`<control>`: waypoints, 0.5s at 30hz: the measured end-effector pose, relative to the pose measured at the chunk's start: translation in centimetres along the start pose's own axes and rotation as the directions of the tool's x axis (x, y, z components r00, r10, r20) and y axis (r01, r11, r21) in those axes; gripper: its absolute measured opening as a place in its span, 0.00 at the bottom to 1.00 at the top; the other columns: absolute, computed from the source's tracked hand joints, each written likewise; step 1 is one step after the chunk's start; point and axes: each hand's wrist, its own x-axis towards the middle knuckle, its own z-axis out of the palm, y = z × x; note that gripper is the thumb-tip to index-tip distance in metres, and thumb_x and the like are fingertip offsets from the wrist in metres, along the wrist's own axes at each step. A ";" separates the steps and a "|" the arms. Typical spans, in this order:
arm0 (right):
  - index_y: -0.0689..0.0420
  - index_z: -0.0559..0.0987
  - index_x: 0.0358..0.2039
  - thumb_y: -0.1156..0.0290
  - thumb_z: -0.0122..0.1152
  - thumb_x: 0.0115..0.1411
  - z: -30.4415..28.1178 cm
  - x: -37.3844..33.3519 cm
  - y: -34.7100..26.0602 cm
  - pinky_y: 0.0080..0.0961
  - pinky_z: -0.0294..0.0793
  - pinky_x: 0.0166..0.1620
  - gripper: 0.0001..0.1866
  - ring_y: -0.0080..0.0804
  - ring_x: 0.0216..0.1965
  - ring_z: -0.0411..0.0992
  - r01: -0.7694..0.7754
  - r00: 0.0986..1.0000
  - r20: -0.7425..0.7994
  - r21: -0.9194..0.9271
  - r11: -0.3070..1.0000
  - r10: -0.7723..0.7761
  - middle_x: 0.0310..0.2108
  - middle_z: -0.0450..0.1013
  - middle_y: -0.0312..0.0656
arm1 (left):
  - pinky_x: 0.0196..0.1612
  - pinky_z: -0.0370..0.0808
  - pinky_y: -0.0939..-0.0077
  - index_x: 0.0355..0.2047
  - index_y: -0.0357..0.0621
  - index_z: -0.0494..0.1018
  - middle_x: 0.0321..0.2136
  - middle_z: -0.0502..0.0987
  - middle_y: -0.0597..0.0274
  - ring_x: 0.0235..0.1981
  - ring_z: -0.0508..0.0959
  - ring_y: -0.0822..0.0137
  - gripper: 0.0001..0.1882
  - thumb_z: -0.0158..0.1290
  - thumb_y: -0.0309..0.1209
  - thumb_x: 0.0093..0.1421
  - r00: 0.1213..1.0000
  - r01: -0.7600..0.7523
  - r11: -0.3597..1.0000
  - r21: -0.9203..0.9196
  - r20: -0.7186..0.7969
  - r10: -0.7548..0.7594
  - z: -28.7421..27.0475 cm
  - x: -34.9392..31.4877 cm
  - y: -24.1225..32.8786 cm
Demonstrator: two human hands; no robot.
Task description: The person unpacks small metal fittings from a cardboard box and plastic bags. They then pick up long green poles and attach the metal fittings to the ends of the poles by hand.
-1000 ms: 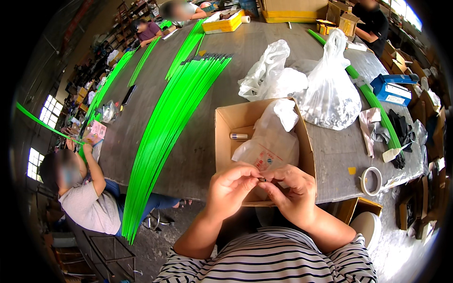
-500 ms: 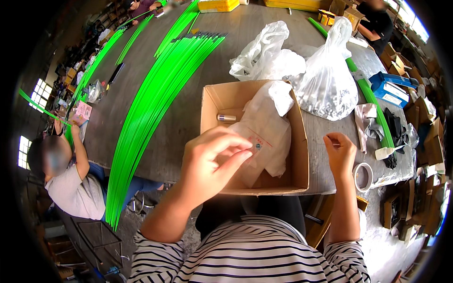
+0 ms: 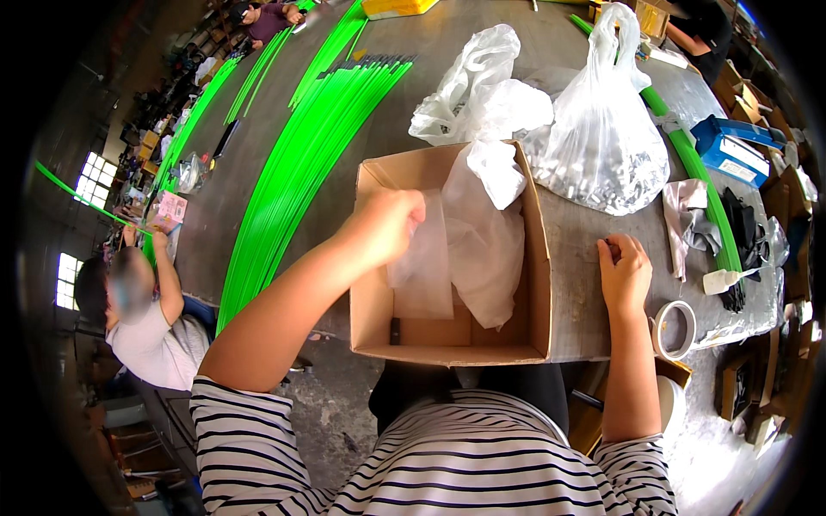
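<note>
My left hand [image 3: 389, 225] is over the left half of an open cardboard box [image 3: 538, 284], its fingers closed on a clear flat plastic bag [image 3: 434, 279] that hangs down into the box. A crumpled white plastic bag [image 3: 489, 249] lies inside along the right side. Near the box's front left corner is a small dark cylinder [image 3: 395, 331]. My right hand [image 3: 626, 271] rests at the table right of the box, thumb and fingers pinched together; whatever may be between them is too small or hidden to name.
Long bright green rods [image 3: 301, 163] lie bundled left of the box. Behind it stand a tied bag of small metallic pieces [image 3: 602, 163] and a crumpled white bag [image 3: 482, 95]. A tape roll [image 3: 674, 330] and a blue box [image 3: 731, 150] are at right. Co-workers sit around the table.
My left hand has moved to the box's left side and now has the clear bag, lifted from the white one. My right hand stays pinched in nearly the same place.
</note>
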 end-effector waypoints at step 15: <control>0.61 0.76 0.26 0.73 0.61 0.50 -0.3 0.0 0.5 0.30 0.69 0.28 0.05 0.39 0.22 0.71 -0.025 0.999 0.034 0.030 0.999 0.024 0.22 0.71 0.43 | 0.39 0.74 0.79 0.39 0.32 0.69 0.33 0.76 0.57 0.34 0.76 0.72 0.11 0.46 0.15 0.54 0.988 0.139 0.687 -0.713 0.144 -0.049 -4.6 -1.7 0.5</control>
